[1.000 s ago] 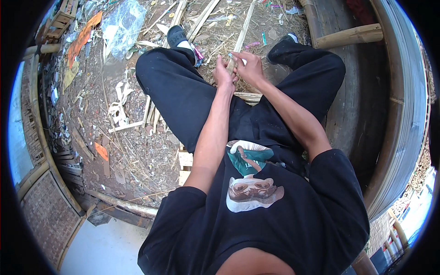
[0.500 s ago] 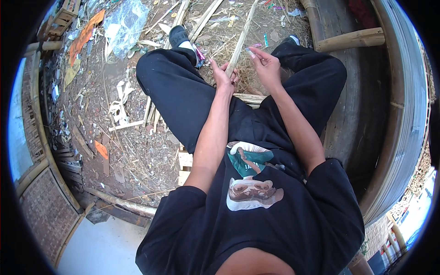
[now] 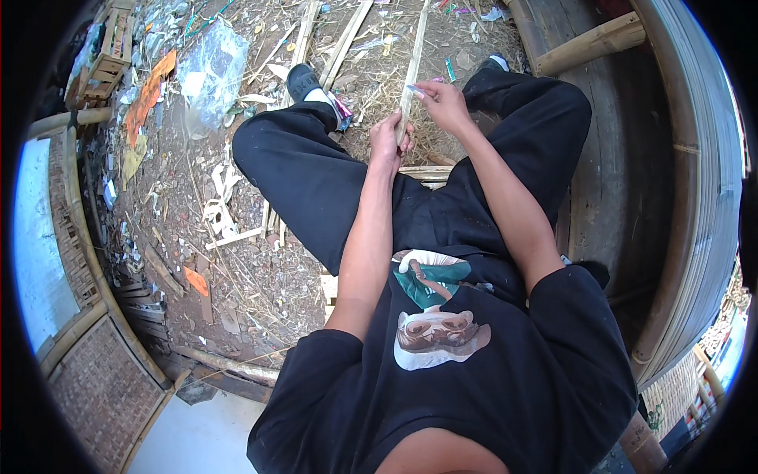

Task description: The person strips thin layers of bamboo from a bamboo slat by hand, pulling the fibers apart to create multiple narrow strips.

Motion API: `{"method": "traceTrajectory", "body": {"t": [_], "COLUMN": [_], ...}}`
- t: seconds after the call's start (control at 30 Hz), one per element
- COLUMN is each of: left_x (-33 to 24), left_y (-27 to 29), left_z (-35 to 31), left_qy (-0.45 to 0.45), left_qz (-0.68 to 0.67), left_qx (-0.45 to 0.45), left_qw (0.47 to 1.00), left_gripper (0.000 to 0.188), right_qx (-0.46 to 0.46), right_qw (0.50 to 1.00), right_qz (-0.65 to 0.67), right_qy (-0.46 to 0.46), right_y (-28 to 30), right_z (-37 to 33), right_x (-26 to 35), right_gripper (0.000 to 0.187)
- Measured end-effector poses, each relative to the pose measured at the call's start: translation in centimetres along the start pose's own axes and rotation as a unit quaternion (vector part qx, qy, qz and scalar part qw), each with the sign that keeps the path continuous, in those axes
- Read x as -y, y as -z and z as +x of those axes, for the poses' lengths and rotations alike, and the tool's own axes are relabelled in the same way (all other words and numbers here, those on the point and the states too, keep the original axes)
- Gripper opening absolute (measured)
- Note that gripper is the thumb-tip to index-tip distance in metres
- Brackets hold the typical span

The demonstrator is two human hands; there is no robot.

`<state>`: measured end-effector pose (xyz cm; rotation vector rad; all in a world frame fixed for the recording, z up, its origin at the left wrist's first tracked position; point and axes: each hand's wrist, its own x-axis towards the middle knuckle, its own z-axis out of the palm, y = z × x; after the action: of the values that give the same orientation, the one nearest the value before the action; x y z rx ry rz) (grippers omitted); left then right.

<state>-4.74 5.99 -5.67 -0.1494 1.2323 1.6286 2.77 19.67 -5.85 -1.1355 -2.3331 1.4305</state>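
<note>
A long pale bamboo strip (image 3: 414, 67) stretches away from me over the ground between my legs. My left hand (image 3: 385, 142) is closed round its near end, thumb along the side. My right hand (image 3: 444, 106) is beside the strip, its fingers pinching a small pale, slightly shiny object (image 3: 416, 92) against or very near the strip's right edge. That object is too small to name. Below my hands, more strips (image 3: 426, 171) lie crosswise between my thighs.
Further bamboo strips (image 3: 344, 43) lie on the littered ground ahead. A clear plastic sheet (image 3: 213, 75), orange scraps (image 3: 148, 99) and a wooden crate (image 3: 110, 55) are at the left. Along my right runs a wooden bench (image 3: 612, 182) with a bamboo pole (image 3: 592, 43).
My right hand has moved left and down, bringing the pinched object to the bamboo strip. The strip now points more directly ahead, and my left hand has turned slightly around it.
</note>
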Motion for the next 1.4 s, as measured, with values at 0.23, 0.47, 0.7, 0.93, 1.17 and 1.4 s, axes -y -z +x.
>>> {"method": "traceTrajectory", "body": {"t": [0.23,0.47,0.7,0.93,1.17,1.4], "left_x": [-0.2,-0.2,-0.3,-0.1,0.1,0.4], "left_y": [0.1,-0.1,-0.9,-0.6,-0.2,0.0], "left_z": [-0.3,-0.4,-0.8,-0.7,-0.5,-0.6], "left_qy": [-0.024,-0.015,-0.021,-0.012,-0.011,-0.008], "left_qz": [-0.003,-0.003,-0.018,-0.024,-0.039,-0.044], "left_qx": [0.015,0.006,-0.047,-0.102,-0.096,-0.114], "left_qw": [1.0,1.0,0.999,0.994,0.995,0.992], "left_gripper": [0.022,0.022,0.05,0.075,0.083,0.09], "right_qx": [0.027,0.008,0.045,0.119,0.135,0.168], "right_qw": [0.998,0.999,0.997,0.991,0.977,0.974], "right_qz": [0.056,0.018,0.015,0.034,0.128,0.136], "right_qy": [0.019,0.045,0.062,0.044,0.108,0.066], "right_y": [-1.4,-1.6,-2.3,-2.8,-2.9,-2.9], "right_z": [0.8,1.6,2.3,2.0,0.4,-0.3], "right_x": [0.4,0.3,-1.1,-1.5,-0.9,-1.1], "right_gripper": [0.028,0.03,0.031,0.033,0.034,0.035]}}
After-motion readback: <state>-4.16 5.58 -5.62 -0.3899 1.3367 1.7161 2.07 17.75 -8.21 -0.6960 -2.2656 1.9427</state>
